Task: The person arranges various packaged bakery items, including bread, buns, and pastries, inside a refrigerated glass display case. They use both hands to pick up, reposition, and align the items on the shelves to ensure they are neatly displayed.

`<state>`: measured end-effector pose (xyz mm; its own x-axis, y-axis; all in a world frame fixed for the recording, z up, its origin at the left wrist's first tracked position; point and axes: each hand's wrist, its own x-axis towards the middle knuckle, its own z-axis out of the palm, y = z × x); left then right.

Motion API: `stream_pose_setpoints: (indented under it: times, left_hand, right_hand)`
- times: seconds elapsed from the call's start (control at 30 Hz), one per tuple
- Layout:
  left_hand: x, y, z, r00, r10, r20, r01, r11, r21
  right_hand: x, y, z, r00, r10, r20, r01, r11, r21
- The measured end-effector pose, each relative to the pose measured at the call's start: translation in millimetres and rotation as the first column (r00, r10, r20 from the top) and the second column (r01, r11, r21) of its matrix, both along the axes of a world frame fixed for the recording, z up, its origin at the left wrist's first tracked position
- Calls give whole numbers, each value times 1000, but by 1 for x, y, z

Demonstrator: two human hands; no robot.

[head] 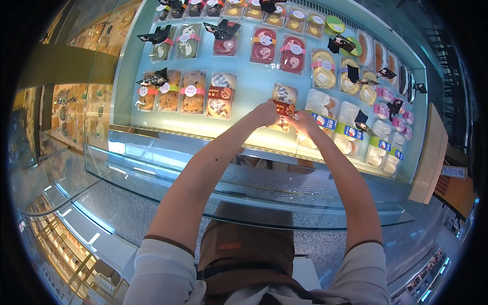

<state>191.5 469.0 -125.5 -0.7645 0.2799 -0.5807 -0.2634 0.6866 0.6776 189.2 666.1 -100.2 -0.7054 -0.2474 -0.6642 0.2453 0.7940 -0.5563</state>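
Observation:
Both of my hands are at a clear package of pastries (pixel 284 92) with a red printed band, on the pale blue shelf (pixel 248 89) of a display case. My left hand (pixel 268 114) grips its left side at the band. On the opposite side, my right hand (pixel 304 122) pinches the band's right end. My fingers hide part of the lower pastry. A similar red-banded package (pixel 220 96) lies to the left. Directly right of my right hand is a package of white-topped pastries (pixel 322 103) with a blue and green band.
Red roll cakes (pixel 292 53) and pale roll cakes (pixel 323 68) fill rows behind. Black sign holders (pixel 223 29) stand among the packages. Along the front runs a glass panel (pixel 267 225) beneath my forearms. A wooden end panel (pixel 431 156) borders the case at right.

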Motion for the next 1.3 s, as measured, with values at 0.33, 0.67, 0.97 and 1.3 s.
stream_pose_setpoints:
  times: [0.33,0.67,0.97,1.3]
  left_hand:
    - [-20,-45,65,928,32,-370,-112,974,-196]
    - [-35,-1,52,934,38,-356,-83,990,-112]
    - [-47,-21,57,854,-8,-520,-79,986,-145]
    - [-97,-24,54,719,-342,-605,-112,802,-586]
  right_hand:
    - [-100,40,33,782,-75,-619,357,867,346]
    - [-133,8,19,859,-211,-467,446,756,479]
    - [-126,19,37,797,-169,-580,468,779,416]
    - [-146,-55,52,877,-89,-471,259,915,310]
